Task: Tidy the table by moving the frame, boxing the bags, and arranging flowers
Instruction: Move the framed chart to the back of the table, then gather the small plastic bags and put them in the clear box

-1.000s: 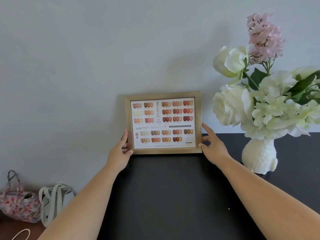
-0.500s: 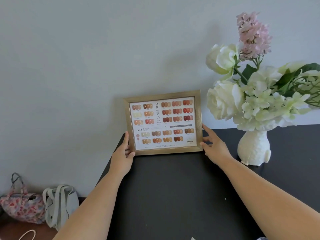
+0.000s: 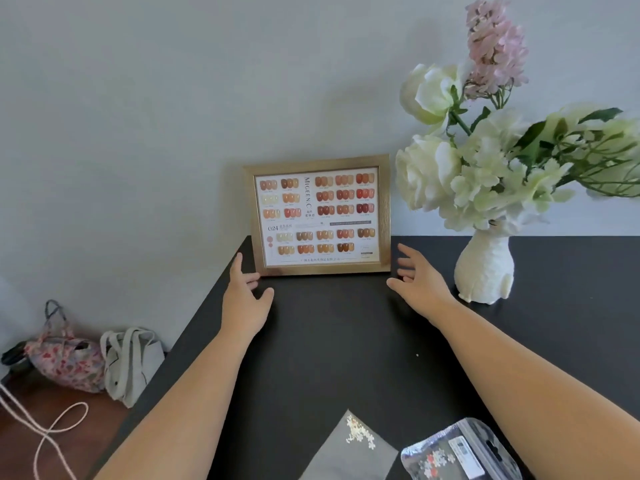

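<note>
A gold-edged frame with a nail colour chart stands upright at the back left corner of the black table, leaning on the wall. My left hand hovers open just below its lower left corner, apart from it. My right hand is open beside the lower right corner, fingers spread, holding nothing. White and pink flowers fill a white vase to the right of the frame. A silvery bag and a grey bag lie at the near edge.
The table's left edge runs diagonally beside my left arm. Lower down on the left, a floral cloth bag and a white tote sit on a brown surface, with a pale cord looping nearby. A grey wall backs everything.
Both hands have let go of the frame's sides and pulled back a little, fingers opening. The view has tilted down, so the two bags at the near edge now show.
</note>
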{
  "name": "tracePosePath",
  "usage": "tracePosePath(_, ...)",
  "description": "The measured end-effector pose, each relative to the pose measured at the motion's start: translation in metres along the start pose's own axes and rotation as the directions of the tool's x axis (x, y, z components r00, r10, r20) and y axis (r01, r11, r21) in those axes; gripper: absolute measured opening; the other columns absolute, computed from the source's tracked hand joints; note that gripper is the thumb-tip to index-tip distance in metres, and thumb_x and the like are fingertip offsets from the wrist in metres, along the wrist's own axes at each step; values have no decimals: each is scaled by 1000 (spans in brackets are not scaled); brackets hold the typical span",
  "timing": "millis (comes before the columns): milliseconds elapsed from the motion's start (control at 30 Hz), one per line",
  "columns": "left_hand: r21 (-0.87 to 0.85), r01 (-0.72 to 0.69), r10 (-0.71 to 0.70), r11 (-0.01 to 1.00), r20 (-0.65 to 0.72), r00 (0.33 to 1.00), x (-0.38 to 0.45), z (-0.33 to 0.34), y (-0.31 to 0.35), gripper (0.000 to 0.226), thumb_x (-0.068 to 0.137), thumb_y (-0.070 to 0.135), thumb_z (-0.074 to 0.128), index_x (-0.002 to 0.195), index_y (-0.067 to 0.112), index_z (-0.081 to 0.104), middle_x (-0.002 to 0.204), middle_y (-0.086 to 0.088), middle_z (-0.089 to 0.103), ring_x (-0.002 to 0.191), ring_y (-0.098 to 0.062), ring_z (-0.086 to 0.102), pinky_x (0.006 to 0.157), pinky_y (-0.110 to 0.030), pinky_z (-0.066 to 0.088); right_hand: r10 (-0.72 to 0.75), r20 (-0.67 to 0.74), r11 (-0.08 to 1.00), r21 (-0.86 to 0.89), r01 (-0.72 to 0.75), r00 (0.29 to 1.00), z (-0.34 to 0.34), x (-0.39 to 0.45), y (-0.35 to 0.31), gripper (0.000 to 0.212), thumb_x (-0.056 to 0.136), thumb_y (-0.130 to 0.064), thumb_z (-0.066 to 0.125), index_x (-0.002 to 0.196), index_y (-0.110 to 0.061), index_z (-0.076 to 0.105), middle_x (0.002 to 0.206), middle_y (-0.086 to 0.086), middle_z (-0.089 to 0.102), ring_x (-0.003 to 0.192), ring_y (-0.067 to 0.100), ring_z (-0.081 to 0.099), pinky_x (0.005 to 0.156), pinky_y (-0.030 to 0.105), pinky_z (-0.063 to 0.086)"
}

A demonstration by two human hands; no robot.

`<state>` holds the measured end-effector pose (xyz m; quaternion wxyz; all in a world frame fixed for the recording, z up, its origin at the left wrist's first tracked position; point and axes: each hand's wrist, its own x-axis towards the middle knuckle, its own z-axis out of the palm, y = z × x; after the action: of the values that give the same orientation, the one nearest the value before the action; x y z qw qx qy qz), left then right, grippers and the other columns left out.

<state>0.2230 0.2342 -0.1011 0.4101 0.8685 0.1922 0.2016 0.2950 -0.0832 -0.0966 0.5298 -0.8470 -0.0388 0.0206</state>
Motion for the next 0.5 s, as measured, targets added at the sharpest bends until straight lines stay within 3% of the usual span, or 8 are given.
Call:
tracePosePath(200,-41,-58,61,997,95,994,-84,-1,16,81,83,22,75,147,34,26,98,17,66,99,1,58,94,-20,39,13,198,1000,-10,-12,980,-29,-53,6,49,85,-20,70,129,-36,55,137,-1,56,127,12,50,96,26,37)
tracePosePath(300,-74,-43,53,996,132,990,-123,-4,28,64,86,27,72,139,36,37,94,21,69,103,-1,57,98,-24,38,15,279,998,-62,2,960,-49,-82,9,29,88,-21,67,114,-34,66,134,-6,59,115,5,55,91,22,35)
tracePosePath(400,-59,-20,35,998,261,965,-162,-14,39,48,87,41,64,131,44,43,97,31,67,107,1,52,92,-23,34,-1,331,998,-60,22,944,-70,-112,17,18,87,-27,69,103,-36,70,135,-14,55,98,-5,55,79,15,37)
tracePosePath(500,15,-27,20,1000,354,935,-193,-25,50,37,85,52,59,121,47,51,102,31,66,110,2,51,87,-22,34,-26,393,992,-102,71,919,-87,-140,20,18,80,-44,72,98,-43,71,140,-15,50,106,-1,53,90,21,37)
